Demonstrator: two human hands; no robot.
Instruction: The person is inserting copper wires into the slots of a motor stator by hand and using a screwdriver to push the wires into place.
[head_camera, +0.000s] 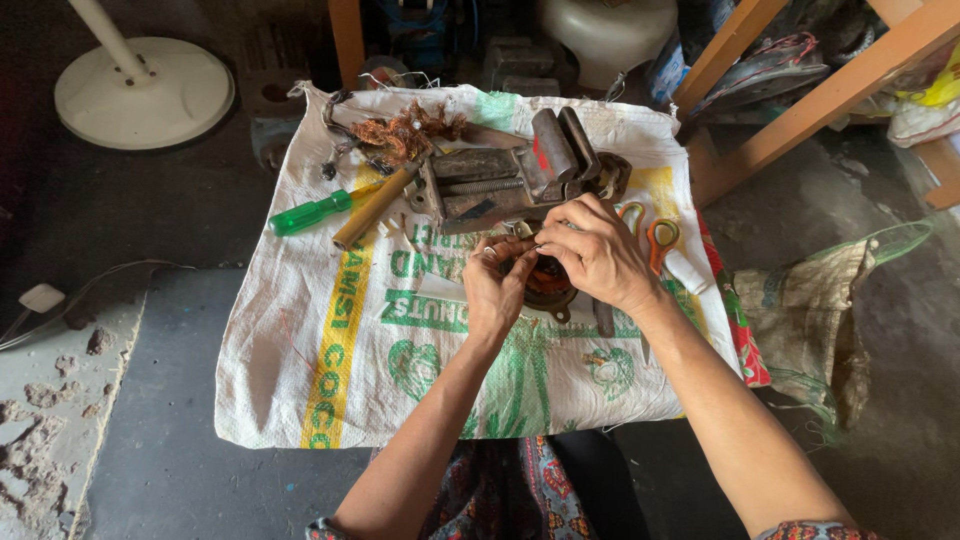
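Note:
My left hand and my right hand meet over a small round motor stator with copper-coloured windings, which rests on a white woven sack. Both hands have their fingers closed on it and pinch at its top edge; the stator is mostly hidden under them. A metal bench vise lies on the sack just beyond my hands.
A green-handled screwdriver and a brass-coloured tool lie left of the vise, with a tangle of copper wire behind. Orange-handled scissors sit right of my right hand. A white fan base stands far left; wooden legs at right.

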